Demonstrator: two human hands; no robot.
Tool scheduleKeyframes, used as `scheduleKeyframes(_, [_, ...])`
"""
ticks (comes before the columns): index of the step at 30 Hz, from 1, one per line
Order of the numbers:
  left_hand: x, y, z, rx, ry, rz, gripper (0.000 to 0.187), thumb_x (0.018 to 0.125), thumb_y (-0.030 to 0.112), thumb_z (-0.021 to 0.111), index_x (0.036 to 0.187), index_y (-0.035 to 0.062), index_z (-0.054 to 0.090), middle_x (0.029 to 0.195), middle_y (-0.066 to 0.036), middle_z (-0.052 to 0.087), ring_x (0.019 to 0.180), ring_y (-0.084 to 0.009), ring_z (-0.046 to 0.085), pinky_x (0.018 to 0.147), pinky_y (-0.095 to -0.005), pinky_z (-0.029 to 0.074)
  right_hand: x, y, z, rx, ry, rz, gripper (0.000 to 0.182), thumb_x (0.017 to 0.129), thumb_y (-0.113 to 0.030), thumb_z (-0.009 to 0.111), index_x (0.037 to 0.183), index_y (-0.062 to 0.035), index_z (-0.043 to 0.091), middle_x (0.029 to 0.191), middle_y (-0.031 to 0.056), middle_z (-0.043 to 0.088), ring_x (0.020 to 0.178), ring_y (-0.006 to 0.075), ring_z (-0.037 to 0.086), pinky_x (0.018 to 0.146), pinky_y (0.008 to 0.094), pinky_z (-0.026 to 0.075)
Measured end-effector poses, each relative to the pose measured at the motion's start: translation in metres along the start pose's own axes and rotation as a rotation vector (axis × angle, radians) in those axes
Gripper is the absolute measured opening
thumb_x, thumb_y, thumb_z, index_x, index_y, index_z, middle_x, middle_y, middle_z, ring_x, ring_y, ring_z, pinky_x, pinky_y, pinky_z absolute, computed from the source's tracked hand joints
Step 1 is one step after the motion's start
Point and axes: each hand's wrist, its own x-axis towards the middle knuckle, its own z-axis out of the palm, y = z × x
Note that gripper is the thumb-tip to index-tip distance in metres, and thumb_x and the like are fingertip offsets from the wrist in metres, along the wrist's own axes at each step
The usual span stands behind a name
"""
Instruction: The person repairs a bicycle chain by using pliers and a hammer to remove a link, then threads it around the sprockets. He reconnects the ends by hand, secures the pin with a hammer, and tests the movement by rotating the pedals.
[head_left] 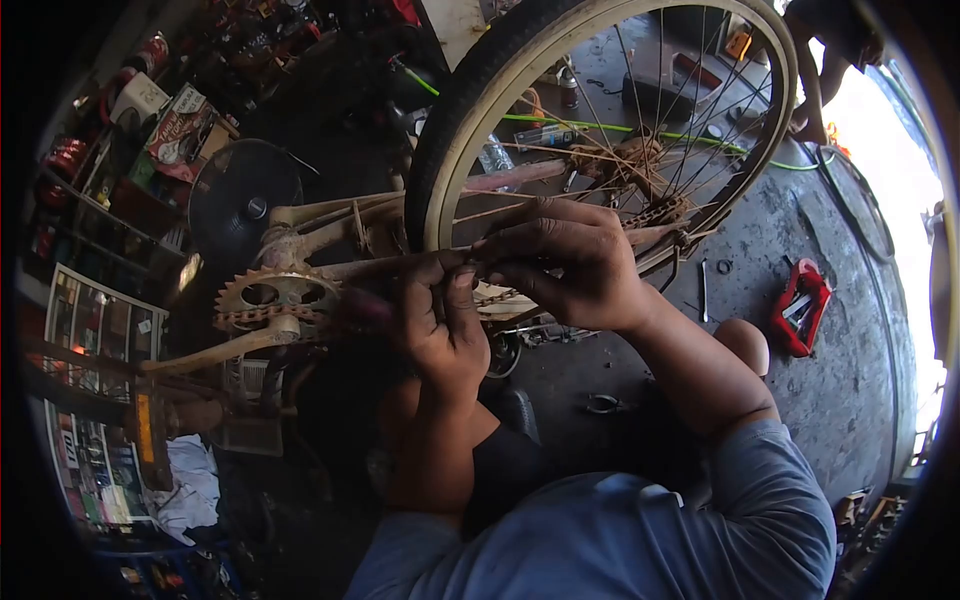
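Observation:
In the middle of the head view my left hand [441, 315] and my right hand [575, 262] meet in front of the bicycle wheel's tyre [432, 160]. The fingers of both are pinched around something small and dark between them, too small to make out. Just behind them run the rusty frame tubes [370, 266]. A rusty chainring [275, 298] with its crank arm [215, 352] sits to the left. To the right of my hands are the rear sprocket and chain [660, 212], and more chain hangs below my right fingers.
A red tray [801, 308] of tools, a wrench [704, 291] and pliers [606, 403] lie on the floor to the right. A green hose [600, 126] crosses behind the wheel. Shelves [105, 330] stand at the left. Another person's leg [812, 90] shows at the upper right.

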Motion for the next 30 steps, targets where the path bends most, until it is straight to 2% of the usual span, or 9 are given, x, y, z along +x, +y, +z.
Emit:
scheduleKeyframes(4, [0.002,-0.001,0.004,0.062,0.021,0.097,0.018,0.106,0.012,0.060,0.112,-0.0042,0.063,0.096,-0.006,0.068,0.085,-0.0107,0.062,0.076,-0.0239,0.051,-0.001,-0.002,-0.002,0.024,-0.005,0.072,0.026,0.078,-0.001,0.083,0.104,-0.0042,0.079,0.098,0.0117,0.075,0.089,0.0252,0.075,0.075,0.0346,0.060])
scheduleKeyframes(12, [-0.004,-0.001,0.012,-0.090,0.087,0.030,0.020,0.105,0.013,0.062,0.112,-0.0053,0.065,0.096,-0.007,0.069,0.084,-0.0118,0.063,0.075,-0.0255,0.052,-0.006,-0.003,0.003,-0.070,0.011,0.047,0.027,0.079,-0.001,0.082,0.106,-0.0033,0.077,0.097,0.0117,0.074,0.087,0.0260,0.075,0.072,0.0350,0.060])
scheduleKeyframes(14, [-0.002,0.004,0.012,-0.076,0.073,0.033,0.020,0.105,0.013,0.062,0.112,-0.0053,0.065,0.097,-0.007,0.069,0.085,-0.0117,0.063,0.076,-0.0253,0.051,-0.009,-0.003,0.003,-0.113,0.013,0.061,0.029,0.082,-0.008,0.079,0.111,-0.0063,0.073,0.099,0.0123,0.071,0.087,0.0326,0.073,0.074,0.0417,0.059])
scheduleKeyframes(16, [-0.001,0.010,0.012,-0.062,0.061,0.036,0.019,0.105,0.012,0.063,0.112,-0.0053,0.065,0.097,-0.007,0.069,0.086,-0.0117,0.063,0.077,-0.0250,0.051,-0.010,-0.001,0.006,-0.129,0.030,0.031,0.030,0.083,-0.009,0.079,0.112,-0.0060,0.072,0.101,0.0129,0.070,0.087,0.0332,0.073,0.075,0.0419,0.059])
scheduleKeyframes(21, [-0.002,0.020,0.009,-0.521,0.028,-0.322,0.016,0.101,0.008,0.066,0.113,-0.0029,0.066,0.095,-0.004,0.067,0.082,-0.0106,0.059,0.075,-0.0244,0.049,-0.010,0.002,0.007,-0.149,0.038,-0.027,0.032,0.084,-0.009,0.078,0.114,-0.0048,0.070,0.107,0.0141,0.068,0.091,0.0344,0.071,0.079,0.0415,0.059])
scheduleKeyframes(22, [-0.001,0.019,0.008,-0.525,0.031,-0.322,0.016,0.101,0.008,0.066,0.113,-0.0029,0.066,0.095,-0.004,0.067,0.082,-0.0106,0.059,0.075,-0.0244,0.049,-0.010,0.002,0.006,-0.137,0.035,-0.045,0.031,0.084,-0.008,0.077,0.114,-0.0046,0.070,0.107,0.0141,0.068,0.093,0.0342,0.071,0.079,0.0414,0.059])
scheduleKeyframes(24, [0.002,0.017,0.003,-0.972,-0.057,-0.490,0.016,0.099,0.005,0.068,0.112,-0.0040,0.066,0.095,-0.006,0.069,0.081,-0.0115,0.064,0.079,-0.0246,0.054,-0.009,0.002,0.005,-0.125,0.026,-0.064,0.031,0.083,-0.007,0.077,0.113,-0.0045,0.070,0.107,0.0140,0.067,0.094,0.0340,0.070,0.079,0.0412,0.059])
scheduleKeyframes(27, [0.005,0.022,0.000,-1.115,-0.062,-0.657,0.019,0.097,0.006,0.072,0.113,-0.0033,0.067,0.093,-0.006,0.069,0.078,-0.0107,0.062,0.075,-0.0233,0.053,-0.007,0.000,0.002,-0.104,0.004,-0.076,0.030,0.083,-0.004,0.075,0.112,-0.0050,0.069,0.105,0.0132,0.067,0.094,0.0331,0.069,0.079,0.0411,0.058])
scheduleKeyframes(30, [0.004,0.015,-0.003,-1.072,-0.100,-0.604,0.021,0.096,0.005,0.073,0.113,-0.0034,0.067,0.095,-0.008,0.071,0.079,-0.0107,0.064,0.076,-0.0234,0.054,-0.004,-0.001,-0.001,-0.064,-0.021,-0.067,0.030,0.082,-0.001,0.074,0.111,-0.0059,0.070,0.102,0.0121,0.067,0.091,0.0327,0.069,0.077,0.0410,0.058])
